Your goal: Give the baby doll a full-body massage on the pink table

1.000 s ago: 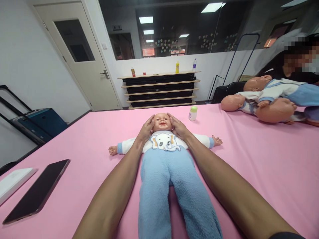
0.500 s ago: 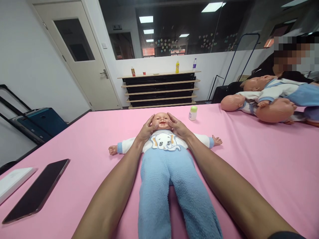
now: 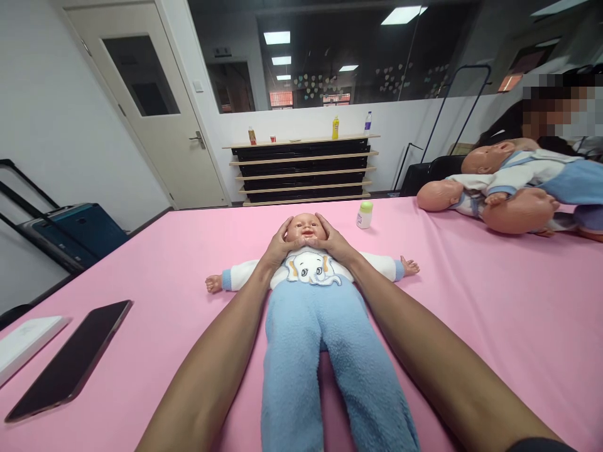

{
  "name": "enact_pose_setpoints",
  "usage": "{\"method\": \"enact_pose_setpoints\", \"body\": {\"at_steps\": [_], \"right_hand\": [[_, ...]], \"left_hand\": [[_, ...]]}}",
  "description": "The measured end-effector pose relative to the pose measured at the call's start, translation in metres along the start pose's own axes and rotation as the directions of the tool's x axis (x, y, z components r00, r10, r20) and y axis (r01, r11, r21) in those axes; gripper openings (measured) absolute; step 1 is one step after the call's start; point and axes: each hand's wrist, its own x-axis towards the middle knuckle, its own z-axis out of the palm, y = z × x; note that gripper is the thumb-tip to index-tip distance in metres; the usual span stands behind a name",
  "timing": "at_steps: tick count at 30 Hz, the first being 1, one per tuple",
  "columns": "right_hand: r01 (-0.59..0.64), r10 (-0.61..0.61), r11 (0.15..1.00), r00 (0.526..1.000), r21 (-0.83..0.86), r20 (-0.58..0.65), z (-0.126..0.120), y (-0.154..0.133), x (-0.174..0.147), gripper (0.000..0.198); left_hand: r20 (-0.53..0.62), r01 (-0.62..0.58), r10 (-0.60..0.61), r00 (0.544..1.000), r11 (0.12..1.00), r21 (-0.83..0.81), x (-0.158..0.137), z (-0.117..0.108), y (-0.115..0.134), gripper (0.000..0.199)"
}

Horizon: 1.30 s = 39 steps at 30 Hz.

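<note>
A baby doll (image 3: 311, 314) lies on its back, dressed in a white top with an elephant face and fuzzy blue trousers. Its arms stretch out to both sides and its feet are out of view. My left hand (image 3: 279, 243) cups the left side of the doll's head, its thumb across the chin. On the other side my right hand (image 3: 337, 242) cups the head in the same way. Both thumbtips nearly meet just below the mouth. The fingers partly hide the sides of the head. A small white bottle with a green cap (image 3: 364, 215) stands beyond my right hand.
The table has a pink cover (image 3: 188, 251). A dark tablet or phone (image 3: 70, 361) and a white box (image 3: 28, 342) lie at left. More dolls (image 3: 518, 188) are piled at far right, near a person (image 3: 504, 122). Behind are a shelf (image 3: 301, 154) and a suitcase (image 3: 61, 235).
My thumbs have slid from the doll's cheeks down and inward to its chin. The doll on top of the pile at right has shifted slightly.
</note>
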Motion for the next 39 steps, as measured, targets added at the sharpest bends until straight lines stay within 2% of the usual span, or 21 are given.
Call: {"method": "enact_pose_setpoints", "body": {"at_steps": [5, 8, 11, 15, 18, 21, 25, 28, 32, 36, 39], "right_hand": [[-0.023, 0.016, 0.974, 0.999, 0.227, 0.029, -0.002, 0.012, 0.008, 0.087], [-0.034, 0.043, 0.965, 0.999, 0.261, -0.029, -0.003, 0.018, 0.013, 0.072], [-0.017, 0.031, 0.979, 0.998, 0.204, -0.061, -0.002, 0.018, 0.013, 0.07], [0.044, -0.045, 0.999, 0.999, -0.025, -0.025, 0.0, 0.009, 0.005, 0.096], [0.034, -0.036, 0.997, 0.999, -0.067, -0.028, 0.0, 0.004, 0.002, 0.101], [0.011, -0.01, 0.999, 1.0, 0.048, -0.024, -0.001, 0.005, 0.003, 0.094], [-0.032, 0.027, 0.969, 0.999, 0.246, 0.025, -0.003, 0.013, 0.009, 0.082], [-0.036, 0.047, 0.959, 0.998, 0.28, -0.032, -0.003, 0.02, 0.014, 0.07], [-0.009, 0.024, 0.976, 0.998, 0.219, -0.064, -0.001, 0.02, 0.015, 0.07], [0.019, -0.019, 1.0, 1.0, 0.0, -0.013, 0.001, 0.008, 0.005, 0.099], [0.022, -0.022, 0.998, 1.0, -0.06, -0.002, 0.001, 0.0, 0.0, 0.105]], "left_hand": [[0.044, 0.046, -0.039, 0.998, 0.987, -0.157, 0.004, -0.002, -0.002, 0.093], [0.011, 0.053, -0.052, 0.999, 0.976, -0.21, 0.005, -0.001, -0.003, 0.08], [-0.003, 0.041, -0.042, 0.999, 0.984, -0.173, 0.005, 0.0, -0.002, 0.078], [0.015, -0.002, 0.002, 1.0, 1.0, 0.0, 0.001, 0.002, 0.001, 0.102], [-0.009, -0.015, 0.016, 1.0, 0.998, 0.064, -0.001, 0.002, 0.002, 0.104], [-0.009, 0.001, 0.0, 1.0, 1.0, 0.025, 0.0, 0.001, 0.001, 0.099], [0.022, 0.026, -0.024, 0.999, 0.994, -0.106, 0.002, -0.001, -0.001, 0.095], [0.033, 0.034, -0.029, 0.999, 0.986, -0.163, 0.004, 0.0, -0.001, 0.089], [0.012, 0.043, -0.042, 0.999, 0.984, -0.171, 0.004, 0.002, -0.001, 0.08], [0.025, 0.03, -0.029, 0.999, 0.998, -0.048, 0.001, 0.002, 0.001, 0.098], [0.008, 0.009, -0.009, 1.0, 1.0, 0.009, -0.001, 0.001, 0.001, 0.103]]}}
